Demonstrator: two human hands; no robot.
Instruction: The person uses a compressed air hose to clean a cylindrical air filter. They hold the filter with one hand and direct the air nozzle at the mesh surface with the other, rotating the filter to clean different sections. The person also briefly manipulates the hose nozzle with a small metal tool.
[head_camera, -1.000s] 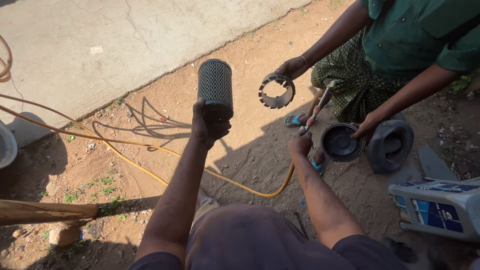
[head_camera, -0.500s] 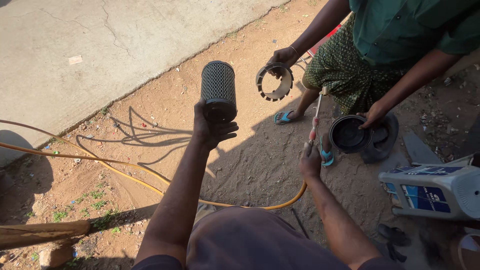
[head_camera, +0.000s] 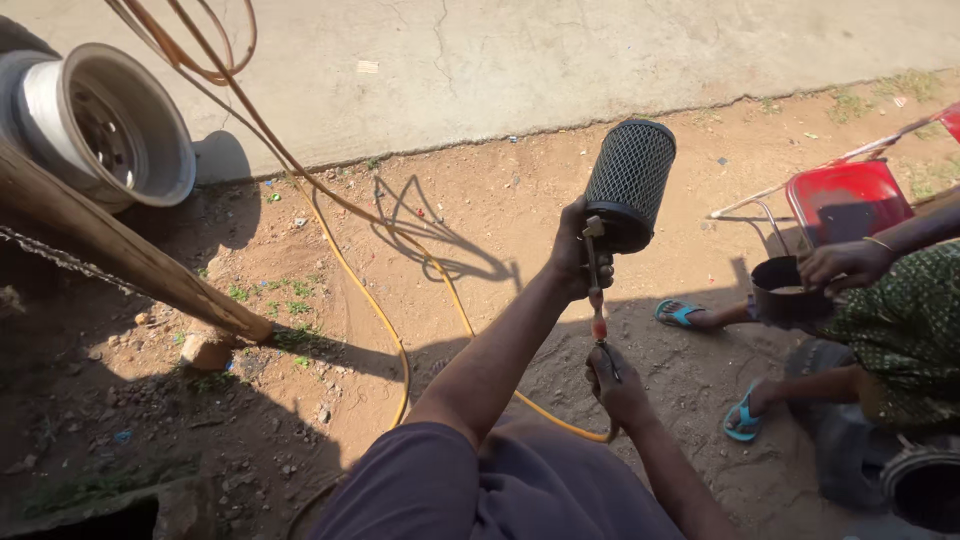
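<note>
- The left hand (head_camera: 572, 255) has its fingers wrapped round the bottom end of a black mesh filter (head_camera: 630, 183), held up over the dirt ground.
- The right hand (head_camera: 615, 385) grips an air nozzle (head_camera: 596, 290), tip at the filter's base (yellow hose (head_camera: 340, 265) trailing).
- Blowing-out looks under way; refitting remains.
- A co-worker's hand (head_camera: 845, 265) holds a black cup (head_camera: 785, 290) by the ground's right edge.

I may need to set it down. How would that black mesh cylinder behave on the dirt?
The mesh cylinder is round, so on its side it would probably roll. The left hand alone holds it up by its lower end, so it seems light for its size. Its open mesh skin may dent if squeezed hard.
</note>
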